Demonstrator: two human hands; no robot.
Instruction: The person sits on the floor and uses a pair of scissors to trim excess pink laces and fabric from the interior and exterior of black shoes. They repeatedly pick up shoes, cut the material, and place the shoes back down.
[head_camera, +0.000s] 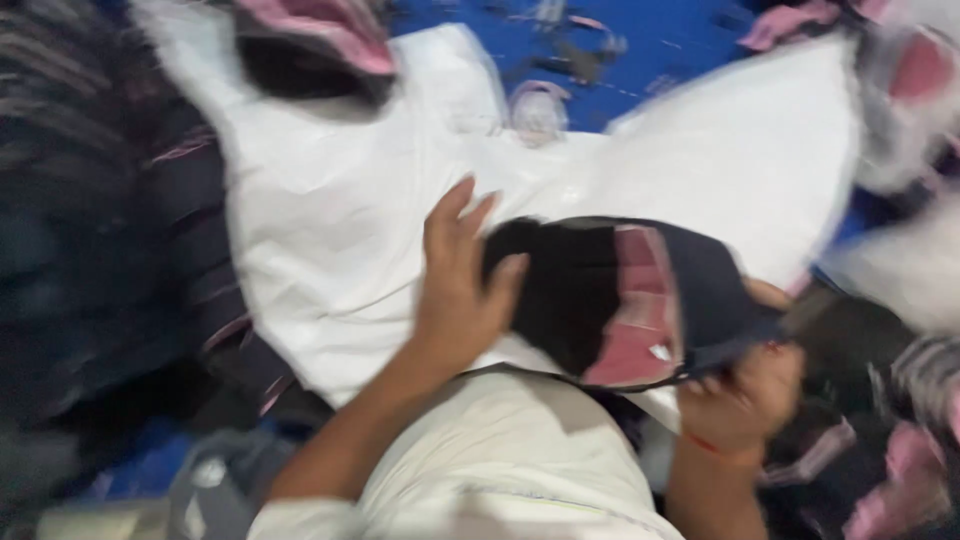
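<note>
1. My left hand (458, 290) lies flat, fingers (448, 212) spread, on a dark cap (610, 300) with pink lining.
2. My right hand (740, 395) pinches the cap's edge, fingers closed on it.
3. I judge I'm laying the cap onto the white fabric (330, 210); next comes smoothing it.
4. Motion blur hides the dark and pink pieces (900, 470) around; the blue floor (660, 40) shows beyond.

head view, steeply down (close) over hands (600, 340)

Motion blur smears the dark striped cloth pile (90, 200) — right hand (740, 400) fingertips hidden under the dark cap (640, 300).
</note>
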